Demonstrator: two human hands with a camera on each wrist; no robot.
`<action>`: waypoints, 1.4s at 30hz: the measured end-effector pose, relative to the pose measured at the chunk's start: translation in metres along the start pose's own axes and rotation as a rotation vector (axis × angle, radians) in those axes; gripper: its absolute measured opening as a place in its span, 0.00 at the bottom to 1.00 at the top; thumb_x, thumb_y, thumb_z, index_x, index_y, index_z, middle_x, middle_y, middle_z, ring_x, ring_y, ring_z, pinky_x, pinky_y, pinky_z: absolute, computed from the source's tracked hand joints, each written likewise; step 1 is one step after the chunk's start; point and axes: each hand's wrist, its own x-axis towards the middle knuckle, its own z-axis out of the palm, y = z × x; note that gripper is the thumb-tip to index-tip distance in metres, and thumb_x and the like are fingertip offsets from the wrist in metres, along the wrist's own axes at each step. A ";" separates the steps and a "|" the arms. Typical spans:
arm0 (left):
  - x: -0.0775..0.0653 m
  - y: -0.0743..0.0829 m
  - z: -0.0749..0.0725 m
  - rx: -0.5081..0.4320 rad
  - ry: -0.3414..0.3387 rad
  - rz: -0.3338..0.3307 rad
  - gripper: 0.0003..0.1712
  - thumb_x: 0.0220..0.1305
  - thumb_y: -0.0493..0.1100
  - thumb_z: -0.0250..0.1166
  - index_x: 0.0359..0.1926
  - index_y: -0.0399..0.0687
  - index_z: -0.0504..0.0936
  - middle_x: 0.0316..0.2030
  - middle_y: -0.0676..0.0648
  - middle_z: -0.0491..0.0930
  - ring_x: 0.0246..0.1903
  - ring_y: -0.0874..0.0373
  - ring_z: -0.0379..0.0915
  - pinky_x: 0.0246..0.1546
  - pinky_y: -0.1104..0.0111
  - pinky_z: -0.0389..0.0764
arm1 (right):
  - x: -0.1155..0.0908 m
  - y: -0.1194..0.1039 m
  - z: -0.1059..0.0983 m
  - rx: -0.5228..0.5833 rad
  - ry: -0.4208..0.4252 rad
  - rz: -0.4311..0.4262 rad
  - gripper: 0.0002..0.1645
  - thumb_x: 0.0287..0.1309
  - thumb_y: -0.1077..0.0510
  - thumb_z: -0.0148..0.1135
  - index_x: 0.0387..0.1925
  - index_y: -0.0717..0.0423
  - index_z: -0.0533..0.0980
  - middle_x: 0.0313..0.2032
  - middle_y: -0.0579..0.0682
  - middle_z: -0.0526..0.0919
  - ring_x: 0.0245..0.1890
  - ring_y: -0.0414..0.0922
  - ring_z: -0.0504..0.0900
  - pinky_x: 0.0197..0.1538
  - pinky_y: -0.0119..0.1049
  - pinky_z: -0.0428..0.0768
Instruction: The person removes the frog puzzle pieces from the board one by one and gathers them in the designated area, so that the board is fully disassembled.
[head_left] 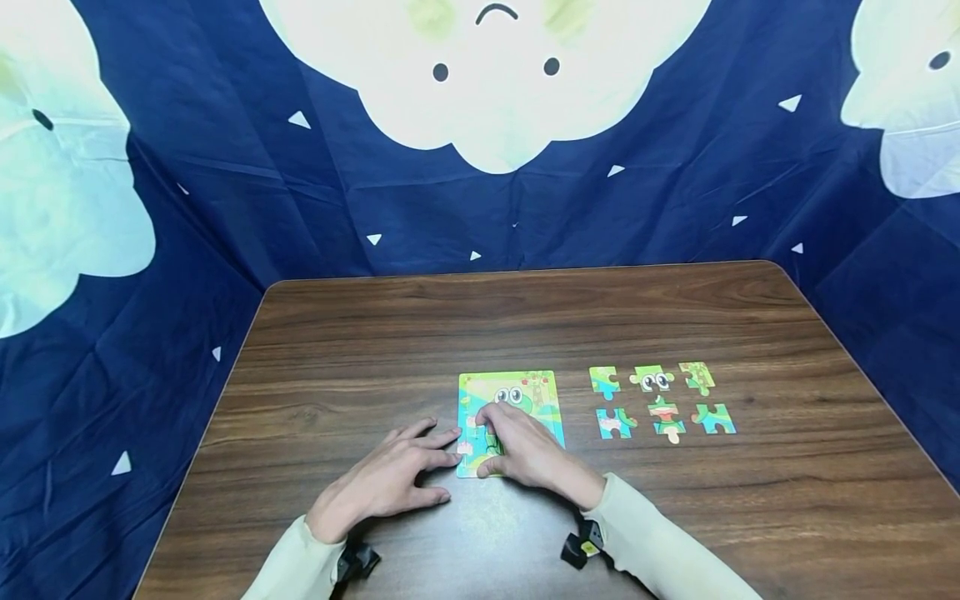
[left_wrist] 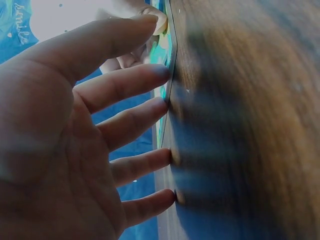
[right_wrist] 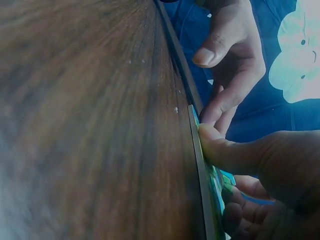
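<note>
A square picture puzzle board with a green cartoon character with big eyes lies flat on the table. My right hand is over its lower middle, thumb at the near edge and fingers curled. In the right wrist view, those fingers pinch a small blue-green puzzle piece that tilts up from the board; the hand hides most of it. My left hand lies at the board's left side with fingers spread. In the left wrist view, its fingertips touch down right at the board's edge.
To the right of the board, loose puzzle pieces lie in two rows of three, among them one with eyes and one with a red mouth. A brown wood-grain table carries everything. Blue cloth with clouds hangs around it.
</note>
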 end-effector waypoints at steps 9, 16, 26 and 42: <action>0.000 0.000 0.000 0.023 0.011 0.017 0.25 0.60 0.52 0.71 0.57 0.50 0.85 0.69 0.45 0.73 0.71 0.35 0.62 0.61 0.34 0.67 | -0.001 0.000 -0.004 0.004 -0.022 -0.031 0.37 0.42 0.46 0.82 0.52 0.53 0.73 0.39 0.44 0.76 0.37 0.38 0.73 0.43 0.34 0.76; 0.000 0.000 -0.001 0.031 0.011 0.023 0.25 0.60 0.52 0.71 0.57 0.50 0.85 0.70 0.46 0.73 0.72 0.35 0.61 0.62 0.35 0.66 | -0.001 0.000 -0.005 0.013 -0.019 -0.036 0.39 0.41 0.46 0.82 0.53 0.53 0.74 0.40 0.43 0.76 0.38 0.38 0.73 0.43 0.34 0.77; 0.001 0.000 -0.001 0.032 0.005 0.020 0.25 0.60 0.52 0.71 0.57 0.50 0.85 0.70 0.46 0.73 0.72 0.35 0.61 0.63 0.36 0.66 | 0.001 -0.001 -0.006 -0.018 -0.033 -0.020 0.42 0.39 0.45 0.83 0.56 0.54 0.77 0.39 0.43 0.76 0.37 0.37 0.73 0.42 0.33 0.76; 0.001 0.000 0.000 0.006 -0.017 -0.008 0.26 0.61 0.52 0.70 0.59 0.50 0.83 0.70 0.45 0.72 0.72 0.33 0.59 0.62 0.32 0.64 | -0.003 0.001 -0.007 -0.040 -0.009 -0.008 0.38 0.42 0.44 0.80 0.55 0.53 0.79 0.45 0.46 0.81 0.42 0.40 0.79 0.46 0.38 0.81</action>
